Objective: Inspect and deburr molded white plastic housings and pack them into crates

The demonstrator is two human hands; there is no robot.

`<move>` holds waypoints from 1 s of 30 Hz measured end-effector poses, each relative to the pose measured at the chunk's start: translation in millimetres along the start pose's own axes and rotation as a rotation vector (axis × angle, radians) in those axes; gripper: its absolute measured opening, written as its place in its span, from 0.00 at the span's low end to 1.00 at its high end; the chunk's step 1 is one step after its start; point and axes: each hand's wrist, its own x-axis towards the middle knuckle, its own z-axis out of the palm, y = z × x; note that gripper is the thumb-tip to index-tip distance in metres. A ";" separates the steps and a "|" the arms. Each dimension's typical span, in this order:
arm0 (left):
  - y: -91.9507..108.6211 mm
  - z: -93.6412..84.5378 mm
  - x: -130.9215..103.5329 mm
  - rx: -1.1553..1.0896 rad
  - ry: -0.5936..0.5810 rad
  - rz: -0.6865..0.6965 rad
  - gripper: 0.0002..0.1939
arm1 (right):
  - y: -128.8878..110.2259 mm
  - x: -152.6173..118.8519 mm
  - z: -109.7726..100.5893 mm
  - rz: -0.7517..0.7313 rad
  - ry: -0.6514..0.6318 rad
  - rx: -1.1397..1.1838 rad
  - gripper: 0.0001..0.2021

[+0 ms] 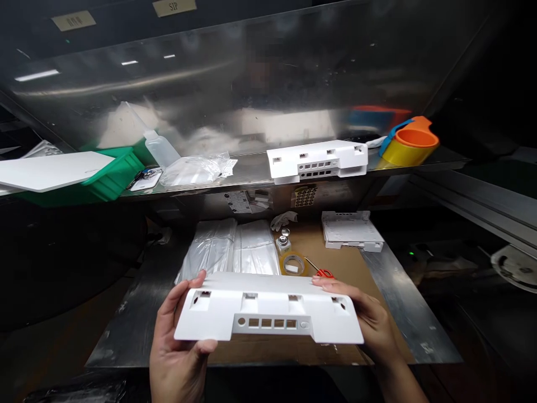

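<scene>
A white plastic router housing [272,299] is held up over the bench, its side with several square port openings and a round hole turned toward me. My left hand [180,330] grips its left end, thumb below and fingers behind. At the right end, my right hand [369,316] has its fingers on the top edge; its thumb is hidden behind the housing. Beyond the housing lie clear plastic bags [232,246], a roll of tape [293,264] and red-handled scissors [325,273].
Similar white housings [321,162] sit on the metal shelf, which also holds a green bin [121,173], a squeeze bottle [161,148] and a yellow-orange tape holder [411,145]. Another white housing [352,229] lies at the bench's back right. A small pump bottle [283,243] stands behind the tape.
</scene>
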 end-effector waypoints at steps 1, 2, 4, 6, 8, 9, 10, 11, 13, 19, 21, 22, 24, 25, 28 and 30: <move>0.1 0.9 0.1 -0.012 -0.006 0.003 0.47 | 1.0 0.0 -0.8 -0.003 -0.002 0.003 0.12; 0.4 2.0 0.1 -0.024 -0.013 0.005 0.47 | 2.0 0.4 -1.6 -0.008 -0.006 0.008 0.12; 1.0 4.0 -0.1 -0.048 -0.029 0.000 0.46 | 4.2 1.9 -2.7 -0.017 -0.012 0.017 0.12; 1.8 5.8 -0.5 -0.066 -0.038 -0.005 0.45 | 7.0 3.7 -3.1 -0.028 -0.018 0.024 0.12; 2.8 7.2 -0.9 -0.073 -0.043 0.004 0.44 | 10.4 4.4 -3.2 -0.038 -0.017 0.030 0.13; 3.2 7.8 -0.9 -0.072 -0.048 0.010 0.43 | 12.3 4.1 -3.2 -0.043 -0.016 0.034 0.13; 3.7 8.4 -0.9 -0.070 -0.057 0.016 0.42 | 14.2 3.3 -3.3 -0.046 -0.015 0.036 0.13; 4.1 9.0 -0.9 -0.066 -0.065 0.025 0.42 | 16.2 2.2 -3.5 -0.047 -0.012 0.036 0.13; 4.8 10.7 -1.4 -0.056 -0.084 0.043 0.40 | 19.9 -0.3 -4.3 -0.049 -0.009 0.031 0.13; 4.7 16.3 -3.6 -0.127 -0.033 0.019 0.43 | 24.6 -2.0 -5.7 -0.070 0.025 0.034 0.14; 3.6 13.4 1.7 -0.287 0.008 -0.078 0.48 | 22.9 0.1 -5.4 -0.082 0.040 0.033 0.14; 2.7 10.5 6.0 -0.392 0.017 -0.193 0.48 | 21.6 1.2 -5.0 -0.092 0.035 0.029 0.14; 0.3 2.7 16.4 -0.577 -0.023 -0.542 0.45 | 19.7 2.5 -3.1 -0.118 -0.038 0.012 0.15; -1.5 -1.6 21.6 -0.622 -0.056 -0.736 0.41 | 20.2 2.6 -1.5 -0.130 -0.093 0.003 0.16; -7.9 -13.8 32.0 -0.592 -0.064 -1.113 0.31 | 36.0 1.7 6.2 -0.117 -0.257 -0.067 0.16; -11.5 -21.6 34.4 -0.544 0.059 -1.157 0.29 | 63.0 3.0 11.8 -0.012 -0.304 -0.256 0.17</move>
